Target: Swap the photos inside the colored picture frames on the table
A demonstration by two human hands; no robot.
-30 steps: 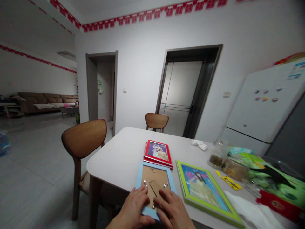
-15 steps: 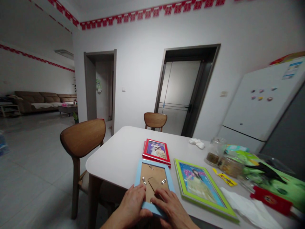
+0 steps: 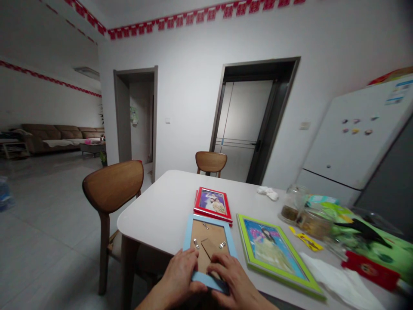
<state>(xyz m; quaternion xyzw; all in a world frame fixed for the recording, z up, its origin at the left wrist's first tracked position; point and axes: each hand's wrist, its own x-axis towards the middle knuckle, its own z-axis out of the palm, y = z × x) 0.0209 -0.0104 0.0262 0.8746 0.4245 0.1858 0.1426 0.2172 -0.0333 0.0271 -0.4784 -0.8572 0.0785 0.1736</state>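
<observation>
A light blue picture frame [image 3: 189,232] lies back side up at the near edge of the table, its brown backing board [image 3: 211,234] showing metal clips and a thin dark bent stand outline. My left hand [image 3: 182,271] grips the frame's lower left corner, thumb along the bottom border and fingers over the left side. At the lower right, my right hand [image 3: 230,273] has curled fingers pressing on the backing near the bottom edge, with the thumb below the border. Whatever lies under those fingertips is hidden.
Beyond it lie red picture frames [image 3: 213,201], stacked. A green picture frame [image 3: 274,249] with a photo sits to the right. Glass jars [image 3: 292,204], a yellow packet [image 3: 309,242], white tissue [image 3: 338,280] and a red packet [image 3: 371,269] crowd the right side. Wooden chairs [image 3: 114,187] stand around the table [image 3: 155,206].
My right hand has shifted slightly to the right and its fingers are more curled at the frame's lower edge. My left hand and the blue frame stay nearly in place.
</observation>
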